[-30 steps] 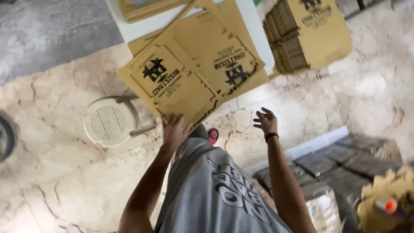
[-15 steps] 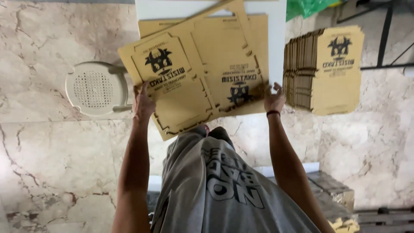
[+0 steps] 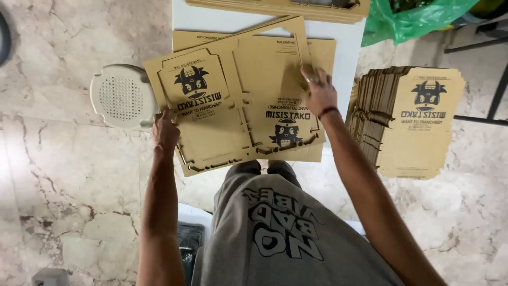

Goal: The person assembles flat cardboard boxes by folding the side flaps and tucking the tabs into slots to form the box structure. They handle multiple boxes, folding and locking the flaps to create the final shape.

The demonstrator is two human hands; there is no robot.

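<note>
The right hand (image 3: 319, 95) has moved from the lower edge of the flat cardboard box (image 3: 238, 106) up onto its middle.

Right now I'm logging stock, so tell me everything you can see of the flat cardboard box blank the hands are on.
The flat box blank is brown cardboard, die-cut and unfolded, with notched flaps, slots and black printed cartoon figures. It lies slightly skewed on a similar blank on the white table, overhanging the near edge. The left hand grips its left edge; the right hand presses on its right part.
</note>
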